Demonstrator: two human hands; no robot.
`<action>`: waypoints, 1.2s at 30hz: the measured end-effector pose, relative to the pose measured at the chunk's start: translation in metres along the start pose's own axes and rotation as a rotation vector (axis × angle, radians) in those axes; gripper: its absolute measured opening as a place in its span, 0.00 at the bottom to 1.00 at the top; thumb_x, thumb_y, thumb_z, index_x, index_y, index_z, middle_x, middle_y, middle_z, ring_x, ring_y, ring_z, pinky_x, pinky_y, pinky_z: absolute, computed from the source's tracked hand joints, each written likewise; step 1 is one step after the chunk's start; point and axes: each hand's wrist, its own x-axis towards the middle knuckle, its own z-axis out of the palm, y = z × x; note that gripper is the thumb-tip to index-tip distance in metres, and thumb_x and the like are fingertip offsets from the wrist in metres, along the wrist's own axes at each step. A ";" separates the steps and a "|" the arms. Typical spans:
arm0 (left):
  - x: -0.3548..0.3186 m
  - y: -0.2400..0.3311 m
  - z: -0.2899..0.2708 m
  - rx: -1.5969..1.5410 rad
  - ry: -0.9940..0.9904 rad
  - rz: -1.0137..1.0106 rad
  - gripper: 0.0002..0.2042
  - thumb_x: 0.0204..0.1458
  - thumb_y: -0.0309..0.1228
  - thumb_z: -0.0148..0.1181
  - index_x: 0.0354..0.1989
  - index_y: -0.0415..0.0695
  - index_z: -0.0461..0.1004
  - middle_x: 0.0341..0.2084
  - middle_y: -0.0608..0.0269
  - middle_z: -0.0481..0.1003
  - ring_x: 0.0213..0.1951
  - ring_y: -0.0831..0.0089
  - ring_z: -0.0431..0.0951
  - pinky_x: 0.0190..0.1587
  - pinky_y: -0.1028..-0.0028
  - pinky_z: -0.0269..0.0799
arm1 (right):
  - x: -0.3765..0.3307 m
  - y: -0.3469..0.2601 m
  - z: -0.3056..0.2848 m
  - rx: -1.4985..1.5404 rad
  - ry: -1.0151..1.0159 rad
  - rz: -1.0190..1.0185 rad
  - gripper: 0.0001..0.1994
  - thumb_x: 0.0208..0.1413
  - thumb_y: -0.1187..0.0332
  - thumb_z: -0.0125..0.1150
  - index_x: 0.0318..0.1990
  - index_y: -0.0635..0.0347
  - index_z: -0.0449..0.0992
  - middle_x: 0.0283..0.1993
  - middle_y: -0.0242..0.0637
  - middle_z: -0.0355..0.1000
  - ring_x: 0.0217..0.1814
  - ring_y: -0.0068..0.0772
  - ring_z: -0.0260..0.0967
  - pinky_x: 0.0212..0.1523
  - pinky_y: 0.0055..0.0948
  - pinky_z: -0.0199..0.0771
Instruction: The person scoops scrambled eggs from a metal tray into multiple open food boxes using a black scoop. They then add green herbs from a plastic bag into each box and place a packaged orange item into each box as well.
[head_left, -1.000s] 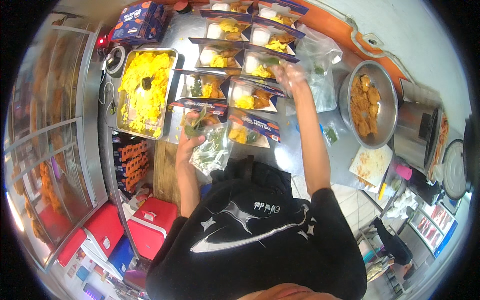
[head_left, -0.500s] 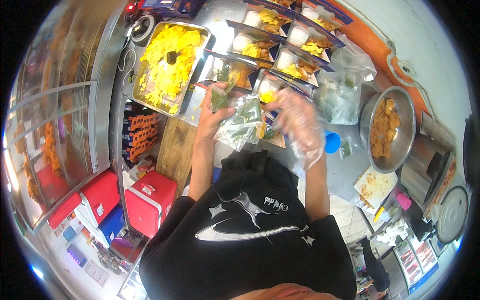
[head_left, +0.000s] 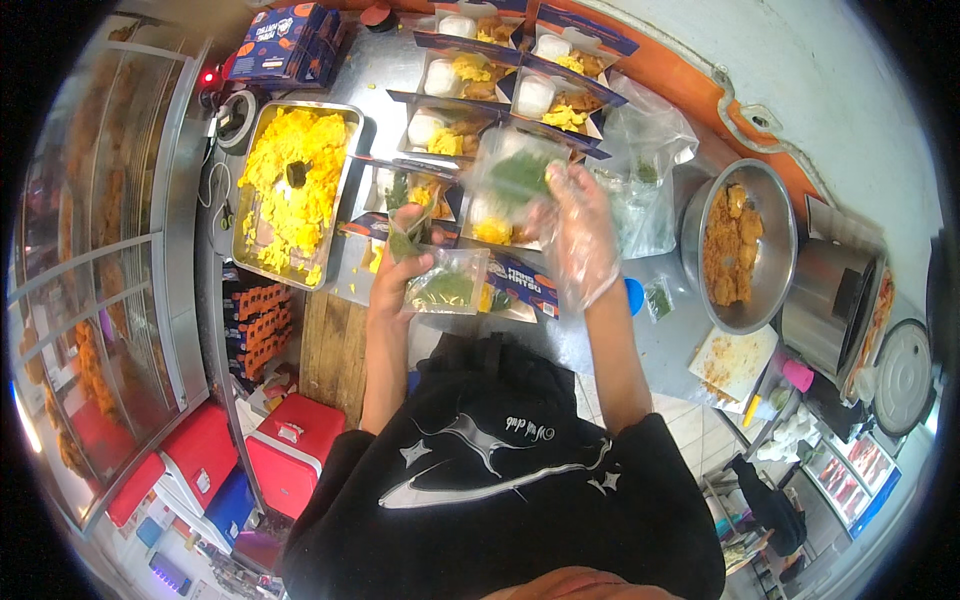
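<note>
Small clear plastic packets (head_left: pixel 450 284) with green shredded leaves inside are gripped between the thumb and fingers of my left hand (head_left: pixel 395 275). My right hand (head_left: pixel 583 235), in a clear plastic glove, pinches another green-filled packet (head_left: pixel 518 178) above the meal boxes. Rows of open dark blue boxes (head_left: pixel 505 130) hold white rice, yellow scrambled egg and brown fried pieces. The raised packet partly hides the boxes beneath it. One near box (head_left: pixel 430 190) has a green packet lying in it.
A metal tray (head_left: pixel 354 125) of yellow egg lies to the left. At right stand a clear plastic bag (head_left: pixel 640 130), a blue cup (head_left: pixel 634 297), a steel bowl (head_left: pixel 788 240) of fried pieces and a loose green packet (head_left: pixel 658 299). Folded boxes (head_left: pixel 285 50) are stacked far left.
My right hand has moved up and away from the left one, now with a separate packet in its fingers. My left hand has shifted slightly left and lower, still holding packets.
</note>
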 end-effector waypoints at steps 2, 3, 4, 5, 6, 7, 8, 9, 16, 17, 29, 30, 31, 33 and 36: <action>0.005 -0.001 -0.002 -0.021 -0.003 -0.005 0.35 0.37 0.23 0.63 0.60 0.52 0.62 0.40 0.61 0.69 0.43 0.72 0.71 0.48 0.74 0.69 | 0.035 -0.010 -0.016 0.035 -0.009 -0.020 0.10 0.61 0.65 0.57 0.43 0.62 0.69 0.31 0.37 0.72 0.25 0.27 0.71 0.22 0.27 0.73; 0.008 -0.001 -0.002 -0.030 -0.005 -0.006 0.35 0.37 0.23 0.63 0.60 0.52 0.62 0.40 0.60 0.69 0.43 0.72 0.71 0.47 0.74 0.69 | 0.058 -0.015 -0.028 0.027 -0.011 -0.021 0.10 0.61 0.66 0.57 0.44 0.63 0.69 0.33 0.38 0.73 0.26 0.28 0.71 0.23 0.27 0.73; 0.010 -0.001 -0.003 -0.041 -0.012 -0.004 0.35 0.37 0.23 0.63 0.60 0.53 0.62 0.39 0.60 0.68 0.42 0.72 0.71 0.47 0.74 0.69 | 0.082 -0.020 -0.042 0.019 -0.012 -0.020 0.10 0.61 0.67 0.57 0.44 0.63 0.70 0.34 0.40 0.73 0.26 0.28 0.71 0.24 0.27 0.72; 0.012 -0.001 -0.004 -0.052 -0.019 -0.002 0.35 0.37 0.23 0.63 0.60 0.53 0.62 0.39 0.60 0.68 0.42 0.72 0.71 0.46 0.75 0.70 | 0.110 -0.024 -0.058 0.014 -0.043 -0.034 0.10 0.61 0.67 0.57 0.45 0.64 0.70 0.36 0.42 0.74 0.27 0.29 0.71 0.25 0.27 0.72; 0.013 -0.001 -0.005 -0.066 -0.027 -0.004 0.35 0.37 0.24 0.63 0.60 0.53 0.62 0.39 0.60 0.67 0.42 0.72 0.71 0.46 0.75 0.70 | 0.143 -0.026 -0.073 -0.140 0.023 0.010 0.11 0.62 0.67 0.55 0.46 0.65 0.69 0.37 0.42 0.75 0.30 0.32 0.72 0.26 0.29 0.73; 0.015 -0.001 -0.007 -0.069 -0.028 -0.007 0.35 0.37 0.23 0.63 0.60 0.53 0.62 0.39 0.60 0.66 0.42 0.70 0.71 0.46 0.71 0.73 | 0.176 -0.024 -0.089 -0.322 0.083 0.039 0.12 0.63 0.68 0.53 0.48 0.67 0.68 0.38 0.43 0.75 0.32 0.34 0.73 0.28 0.30 0.74; 0.016 -0.001 -0.008 -0.075 -0.030 -0.015 0.35 0.38 0.23 0.62 0.60 0.54 0.62 0.38 0.60 0.65 0.42 0.68 0.71 0.46 0.67 0.75 | 0.205 -0.017 -0.109 -0.769 0.039 -0.079 0.13 0.64 0.67 0.50 0.50 0.67 0.67 0.41 0.44 0.75 0.35 0.38 0.73 0.30 0.33 0.75; 0.017 -0.001 -0.009 -0.080 -0.032 -0.024 0.35 0.38 0.23 0.61 0.60 0.54 0.61 0.38 0.61 0.64 0.42 0.66 0.71 0.47 0.64 0.77 | 0.234 -0.008 -0.131 -1.249 0.014 -0.198 0.14 0.65 0.67 0.47 0.52 0.68 0.66 0.44 0.46 0.74 0.38 0.42 0.73 0.33 0.37 0.77; 0.016 0.002 -0.013 -0.087 0.013 -0.021 0.35 0.39 0.25 0.63 0.60 0.55 0.61 0.39 0.61 0.65 0.41 0.74 0.70 0.42 0.74 0.75 | 0.382 0.052 -0.205 -1.042 -0.219 -0.781 0.17 0.68 0.65 0.37 0.58 0.62 0.64 0.60 0.52 0.64 0.49 0.59 0.69 0.47 0.64 0.76; 0.016 0.003 -0.013 -0.080 0.030 -0.022 0.35 0.39 0.25 0.64 0.60 0.55 0.61 0.39 0.61 0.65 0.41 0.73 0.70 0.43 0.74 0.75 | 0.375 0.047 -0.201 -0.966 -0.109 -0.454 0.14 0.67 0.65 0.39 0.55 0.60 0.64 0.55 0.49 0.63 0.45 0.55 0.67 0.43 0.59 0.73; 0.011 0.001 -0.019 -0.042 0.097 -0.012 0.36 0.36 0.26 0.65 0.60 0.53 0.62 0.39 0.62 0.67 0.43 0.72 0.69 0.45 0.73 0.72 | 0.150 -0.041 -0.053 -0.025 0.040 0.205 0.06 0.63 0.64 0.50 0.35 0.52 0.63 0.20 0.26 0.58 0.13 0.20 0.50 0.13 0.23 0.54; 0.010 0.001 -0.019 -0.040 0.092 -0.005 0.36 0.36 0.26 0.65 0.60 0.53 0.62 0.39 0.62 0.67 0.43 0.72 0.70 0.45 0.73 0.73 | 0.152 -0.038 -0.045 -0.092 -0.023 0.223 0.07 0.63 0.64 0.52 0.34 0.52 0.63 0.19 0.25 0.58 0.13 0.19 0.50 0.13 0.23 0.53; 0.009 0.002 -0.019 -0.036 0.085 0.002 0.36 0.36 0.26 0.65 0.60 0.54 0.62 0.39 0.62 0.67 0.43 0.72 0.70 0.45 0.73 0.73 | 0.156 -0.032 -0.037 -0.151 -0.111 0.238 0.08 0.62 0.64 0.53 0.33 0.52 0.63 0.18 0.24 0.58 0.12 0.18 0.49 0.12 0.22 0.52; 0.006 0.005 -0.017 -0.061 0.085 -0.003 0.35 0.36 0.26 0.65 0.59 0.54 0.62 0.39 0.62 0.67 0.42 0.72 0.70 0.44 0.73 0.74 | 0.184 -0.017 -0.015 -0.279 -0.156 0.260 0.08 0.62 0.65 0.55 0.32 0.53 0.65 0.17 0.24 0.59 0.12 0.18 0.51 0.13 0.22 0.53; 0.001 0.010 -0.010 -0.062 0.097 0.019 0.34 0.37 0.25 0.64 0.58 0.54 0.63 0.39 0.62 0.67 0.42 0.72 0.71 0.43 0.73 0.75 | 0.237 0.008 0.017 -0.236 -0.271 0.303 0.06 0.62 0.66 0.53 0.35 0.58 0.70 0.21 0.31 0.66 0.17 0.24 0.61 0.18 0.24 0.62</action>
